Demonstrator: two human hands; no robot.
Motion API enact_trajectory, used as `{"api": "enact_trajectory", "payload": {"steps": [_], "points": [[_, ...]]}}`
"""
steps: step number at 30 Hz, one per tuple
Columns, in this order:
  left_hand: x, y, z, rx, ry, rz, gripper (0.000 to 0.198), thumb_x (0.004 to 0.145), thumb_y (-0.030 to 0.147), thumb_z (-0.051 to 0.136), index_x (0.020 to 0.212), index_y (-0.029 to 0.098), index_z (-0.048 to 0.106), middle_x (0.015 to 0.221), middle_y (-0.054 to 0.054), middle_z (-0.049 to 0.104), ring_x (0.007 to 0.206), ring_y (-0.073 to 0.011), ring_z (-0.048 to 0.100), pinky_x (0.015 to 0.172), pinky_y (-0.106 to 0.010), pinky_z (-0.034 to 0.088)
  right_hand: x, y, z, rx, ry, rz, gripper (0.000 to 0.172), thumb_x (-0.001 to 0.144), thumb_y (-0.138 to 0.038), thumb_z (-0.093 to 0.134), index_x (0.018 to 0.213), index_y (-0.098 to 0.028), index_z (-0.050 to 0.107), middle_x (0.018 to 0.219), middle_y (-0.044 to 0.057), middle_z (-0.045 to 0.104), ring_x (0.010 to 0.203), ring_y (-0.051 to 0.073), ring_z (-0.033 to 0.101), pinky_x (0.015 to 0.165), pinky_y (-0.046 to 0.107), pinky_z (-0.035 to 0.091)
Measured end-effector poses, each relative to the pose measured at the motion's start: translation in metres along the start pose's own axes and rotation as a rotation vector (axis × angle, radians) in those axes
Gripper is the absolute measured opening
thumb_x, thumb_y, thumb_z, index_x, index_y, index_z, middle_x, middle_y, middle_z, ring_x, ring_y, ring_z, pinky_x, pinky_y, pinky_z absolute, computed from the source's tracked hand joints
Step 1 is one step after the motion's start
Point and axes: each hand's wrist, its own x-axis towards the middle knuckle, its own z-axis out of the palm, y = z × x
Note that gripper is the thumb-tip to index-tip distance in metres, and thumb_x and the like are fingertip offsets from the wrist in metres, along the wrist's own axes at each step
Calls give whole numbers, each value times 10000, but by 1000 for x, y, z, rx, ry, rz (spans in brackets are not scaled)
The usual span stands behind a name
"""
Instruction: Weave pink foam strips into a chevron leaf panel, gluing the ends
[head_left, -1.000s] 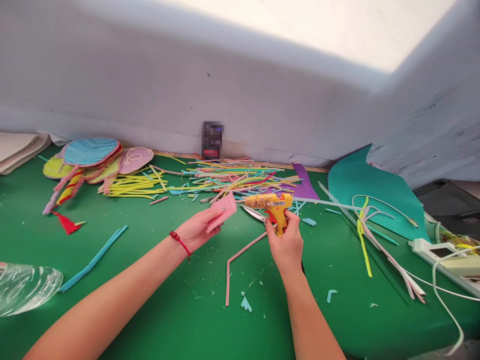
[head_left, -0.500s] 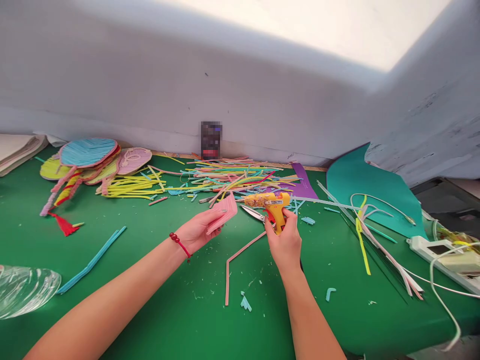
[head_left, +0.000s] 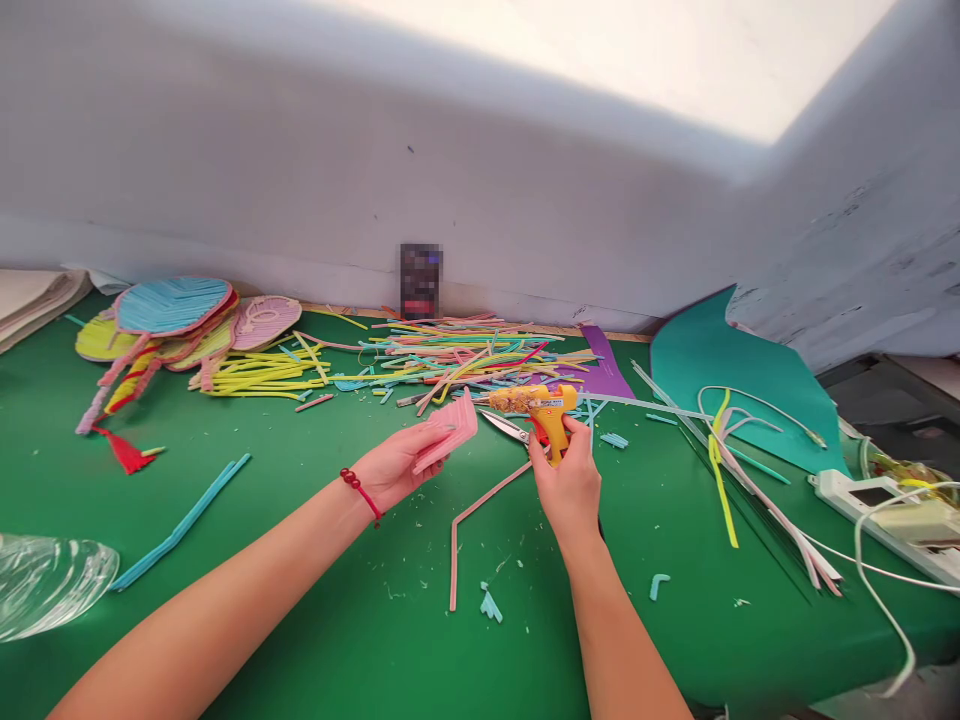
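Slight drift since a second before: the yellow glue gun (head_left: 555, 402) had shifted a touch leftward and the ribbed pink panel (head_left: 452, 428) a touch rightward, narrowing the gap; the tabletop items had slid a little left in my head view. Left hand (head_left: 401, 467), red beaded bracelet (head_left: 360, 493) at the wrist, pinched the panel by its near-left side, thumb above and fingers below, tilted above the green tabletop (head_left: 322, 630). Right hand (head_left: 568, 482) was wrapped round the gun's handle, nozzle pointing left at the panel's edge. I could not tell whether the tip touched it, or whether the trigger was pressed. Scissors (head_left: 504, 426) showed their blades below the gun's barrel. Bent pink strip (head_left: 487, 496) lay between the forearms, blue scraps (head_left: 491, 606) beside its near end. Beyond the hands I noted a heap of coloured chenille stems (head_left: 480, 350); left, round fans (head_left: 174, 305) with a red tassel (head_left: 126, 452); right, a curled teal sheet (head_left: 735, 365) and a white power strip (head_left: 844, 495).
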Motion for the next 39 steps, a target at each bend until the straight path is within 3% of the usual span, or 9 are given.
{"api": "enact_trajectory", "payload": {"steps": [4, 9, 30, 36, 39], "points": [[1, 0, 0, -21, 35, -13, 181, 639, 222, 808, 666, 124, 657, 557, 33, 560, 484, -36, 430, 486, -170, 351, 1, -1, -2, -13, -29, 30, 447, 791, -501, 466, 1135, -216, 448, 963, 68, 664, 739, 230, 624, 626, 313, 411], [2, -2, -1, -27, 29, -29, 174, 650, 221, 806, 720, 119, 684, 612, 18, 596, 494, -36, 456, 491, -170, 365, 1, -1, -1, -4, -25, 32, 456, 784, -503, 465, 1135, -212, 455, 938, 66, 669, 728, 232, 622, 616, 310, 406], [0, -6, 1, 48, -35, -22, 208, 642, 278, 806, 664, 131, 661, 538, 31, 523, 450, -41, 351, 459, -195, 298, 6, 3, 2, -30, -48, 49, 456, 784, -495, 466, 1137, -207, 466, 928, 64, 667, 693, 215, 605, 572, 281, 364], [-5, -1, 2, 185, -101, 10, 264, 616, 340, 816, 684, 139, 659, 569, 28, 529, 475, -56, 376, 464, -216, 263, 23, 26, 8, -118, -38, 120, 511, 751, -552, 523, 1138, -219, 499, 978, 65, 665, 780, 223, 621, 598, 281, 386], [-7, 5, 1, 307, -118, 59, 316, 613, 378, 811, 787, 156, 669, 693, 10, 597, 558, -79, 451, 522, -217, 307, 38, 49, 8, -149, 8, 201, 540, 735, -579, 546, 1125, -206, 524, 1033, 95, 659, 873, 260, 619, 661, 313, 415]]}}
